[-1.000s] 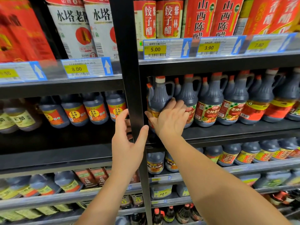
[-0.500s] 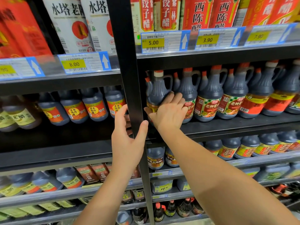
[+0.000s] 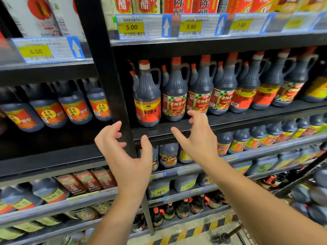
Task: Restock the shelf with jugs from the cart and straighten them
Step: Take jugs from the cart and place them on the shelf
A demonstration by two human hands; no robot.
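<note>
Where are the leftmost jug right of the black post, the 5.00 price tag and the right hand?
leftmost jug [image 3: 148, 87]: head view, dark body above label.
5.00 price tag [image 3: 131, 27]: head view, yellow price patch.
right hand [image 3: 199, 139]: head view, back of hand.

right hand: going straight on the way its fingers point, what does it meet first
Likely the checked-label jug second from the black post, just beyond the right hand; depth is unclear.

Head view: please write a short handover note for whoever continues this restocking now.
Left hand and right hand: both open, holding nothing, just in front of the shelf.
Done: the leftmost jug stands upright at the row's end, beside the black post, label forward.
To do: more dark jugs lie at lower right; shelve them and straighten the row.
</note>
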